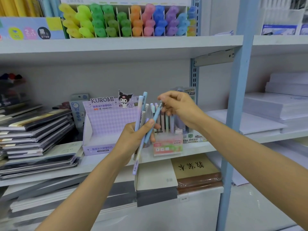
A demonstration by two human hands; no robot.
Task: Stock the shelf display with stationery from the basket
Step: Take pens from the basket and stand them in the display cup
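My left hand [133, 139] grips a bunch of pastel pencils [140, 117] in front of the middle shelf. One light blue pencil [154, 121] slants out of the bunch, and my right hand [179, 108] pinches its upper end. Behind the hands stands a pink Fruit Soda pencil display box [167, 146] with several pastel pencils upright in it. To its left sits an open purple Kuromi display box [103, 129]. The basket is out of view.
Stacks of dark notebooks [35, 130] lie at the left of the middle shelf [103, 161]. Coloured highlighters [125, 20] fill the upper shelf. A blue shelf upright [233, 114] stands at right, with white paper stacks [275, 107] beyond. Notebooks [195, 170] lie on the shelf below.
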